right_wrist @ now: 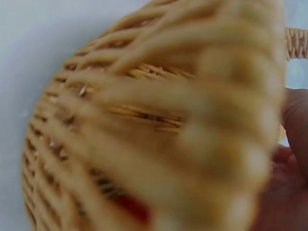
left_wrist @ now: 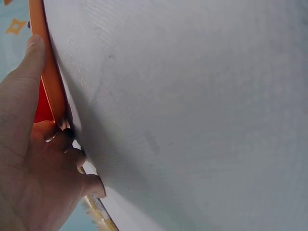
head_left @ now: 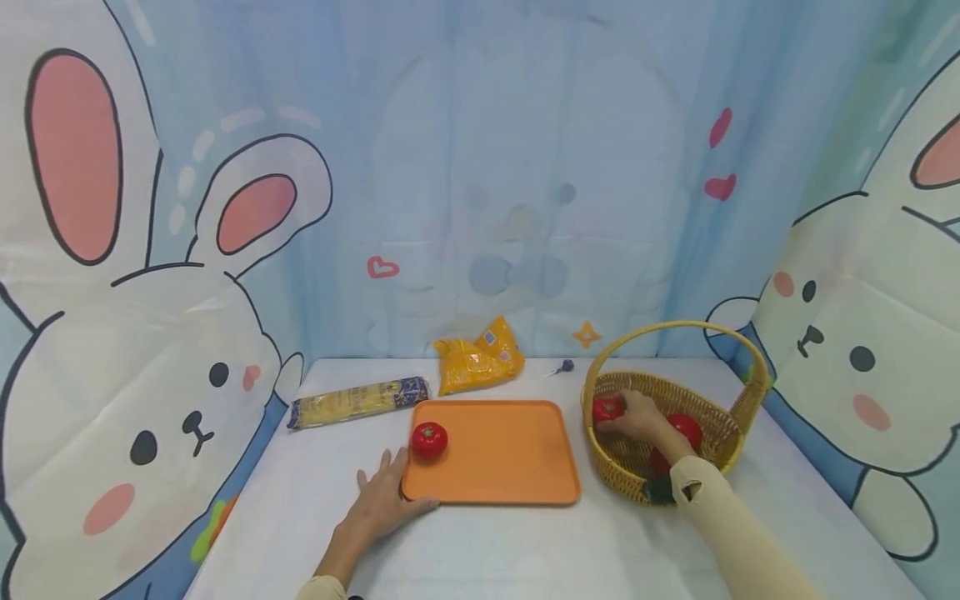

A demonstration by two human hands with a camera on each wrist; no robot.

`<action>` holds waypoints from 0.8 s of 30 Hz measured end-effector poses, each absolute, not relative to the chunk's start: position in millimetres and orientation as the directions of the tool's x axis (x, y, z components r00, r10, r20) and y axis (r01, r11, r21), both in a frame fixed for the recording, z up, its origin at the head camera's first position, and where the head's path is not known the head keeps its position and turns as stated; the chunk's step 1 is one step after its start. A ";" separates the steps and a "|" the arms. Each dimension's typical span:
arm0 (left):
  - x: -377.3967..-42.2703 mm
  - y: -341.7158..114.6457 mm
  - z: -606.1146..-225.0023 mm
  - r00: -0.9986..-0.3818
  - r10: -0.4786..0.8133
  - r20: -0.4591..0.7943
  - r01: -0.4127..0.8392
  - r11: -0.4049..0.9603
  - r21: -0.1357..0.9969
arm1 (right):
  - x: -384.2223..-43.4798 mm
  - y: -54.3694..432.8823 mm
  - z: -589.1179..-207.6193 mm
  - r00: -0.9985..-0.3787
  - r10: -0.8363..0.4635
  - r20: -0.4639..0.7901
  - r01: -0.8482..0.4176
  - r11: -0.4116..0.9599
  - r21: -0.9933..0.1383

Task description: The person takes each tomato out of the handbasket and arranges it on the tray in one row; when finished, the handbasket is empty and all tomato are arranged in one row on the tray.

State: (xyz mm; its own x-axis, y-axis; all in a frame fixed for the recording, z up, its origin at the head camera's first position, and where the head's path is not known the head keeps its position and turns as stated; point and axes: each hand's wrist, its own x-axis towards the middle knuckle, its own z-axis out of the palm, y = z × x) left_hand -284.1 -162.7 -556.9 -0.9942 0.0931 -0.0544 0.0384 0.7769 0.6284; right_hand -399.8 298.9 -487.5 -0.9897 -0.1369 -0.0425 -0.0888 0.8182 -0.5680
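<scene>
In the head view my left hand [head_left: 381, 498] is at the near left corner of an orange tray [head_left: 502, 454]. Its thumb lies along the tray's front edge, the other fingers spread by the left edge. A tomato [head_left: 429, 440] sits on the tray's left side. My right hand [head_left: 643, 419] reaches into a wicker basket [head_left: 618, 479] and grips another tomato [head_left: 607, 408] there. Further red tomatoes [head_left: 686, 428] lie in the basket, partly behind the right forearm. In the right wrist view the basket's woven wall [right_wrist: 144, 110] hides most of that hand.
A long yellow packet [head_left: 358, 402] lies behind the tray at the left, near a crumpled orange bag [head_left: 480, 358]. A small purple object [head_left: 566, 366] is by the back edge. Something dark green [head_left: 658, 490] shows at the basket's near side. The basket's tall handle [head_left: 678, 325] arches above it.
</scene>
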 end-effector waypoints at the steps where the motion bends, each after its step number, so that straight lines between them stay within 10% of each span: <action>1: -284.2 -162.7 -557.0 -0.994 0.093 -0.056 0.038 0.777 0.628 | -399.1 299.4 -487.5 -0.989 -0.141 -0.044 -0.092 0.821 -0.563; 24: -283.7 -163.4 -557.5 -0.995 0.089 -0.052 0.039 0.793 0.608 | -385.0 304.2 -474.0 -0.982 -0.189 0.001 -0.162 0.837 -0.522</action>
